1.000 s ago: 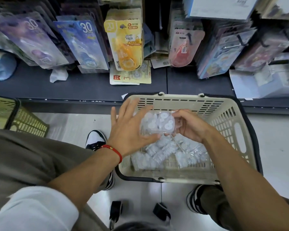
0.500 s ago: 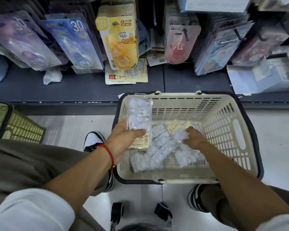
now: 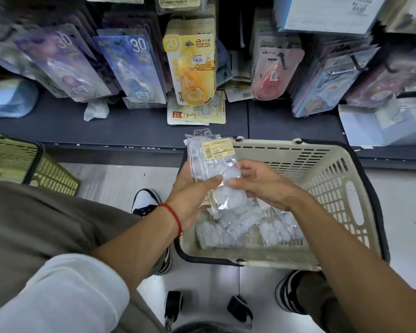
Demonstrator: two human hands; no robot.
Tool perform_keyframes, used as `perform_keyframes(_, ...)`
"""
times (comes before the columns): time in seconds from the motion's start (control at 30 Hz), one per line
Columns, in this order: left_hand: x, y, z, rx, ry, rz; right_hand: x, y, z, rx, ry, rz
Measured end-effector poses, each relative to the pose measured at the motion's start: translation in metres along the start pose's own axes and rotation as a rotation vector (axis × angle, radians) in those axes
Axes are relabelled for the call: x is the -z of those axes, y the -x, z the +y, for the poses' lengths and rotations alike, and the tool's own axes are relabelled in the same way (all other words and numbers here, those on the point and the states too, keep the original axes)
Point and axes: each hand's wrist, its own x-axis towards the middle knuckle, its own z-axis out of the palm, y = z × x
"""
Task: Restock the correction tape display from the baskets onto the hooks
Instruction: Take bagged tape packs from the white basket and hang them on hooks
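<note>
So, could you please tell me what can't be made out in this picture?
All in the head view:
- Display hooks: hidden behind the hanging packs.
- Text on the label of the clear pack held in both hands (left hand, right hand): too small.
- Purple packs at far left: blurred.
- Green basket: cut off by the left edge.

baskets: 2, one cream slotted plastic basket (image 3: 327,164), one olive-green slotted plastic basket (image 3: 12,157) | hands: 2, left hand (image 3: 190,200), right hand (image 3: 262,186) | black-and-white shoes (image 3: 145,200): 2 | red wrist cord (image 3: 174,216): 1

Bright even light; blurred, warped edges.
</note>
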Motion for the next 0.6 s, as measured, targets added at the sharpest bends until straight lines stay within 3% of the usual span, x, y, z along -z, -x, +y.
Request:
perform_keyframes(0.1, 0.007, -0.001, -0.001, -0.005, 0.033, 0.042, 0.021, -0.012, 0.027, -0.032, 0.062, 0.192)
perform_keyframes(0.17, 0.011, -0.003, -0.002, -0.005, 0.031, 0.035, 0.05, -0.015, 0.061, -0.212, 0.408, 0.383)
perform_keyframes(0.23, 0.014, -0.004, -0.003, 0.001, 0.029, 0.037, 0.067, -0.006, 0.096, -0.438, 0.786, 0.443)
perform_keyframes(0.27, 0.015, -0.004, -0.004, 0.005, 0.026, 0.041, 0.068, -0.003, 0.106, -0.482, 0.804, 0.459)
perform_keyframes(0.33, 0.016, -0.005, -0.005, 0.01, 0.026, 0.043, 0.061, -0.002, 0.106, -0.408, 0.487, 0.46)
perform_keyframes(0.43, 0.016, -0.006, -0.003, -0.019, 0.059, 0.081, 0.026, -0.01, 0.07, -0.218, 0.025, 0.053)
perform_keyframes(0.5, 0.017, -0.009, 0.001, -0.059, 0.086, 0.116, 0.005, -0.013, 0.044, -0.101, -0.064, -0.145)
perform_keyframes(0.6, 0.02, -0.009, 0.004, -0.095, 0.109, 0.129, 0.007, -0.008, 0.014, -0.02, -0.104, -0.127)
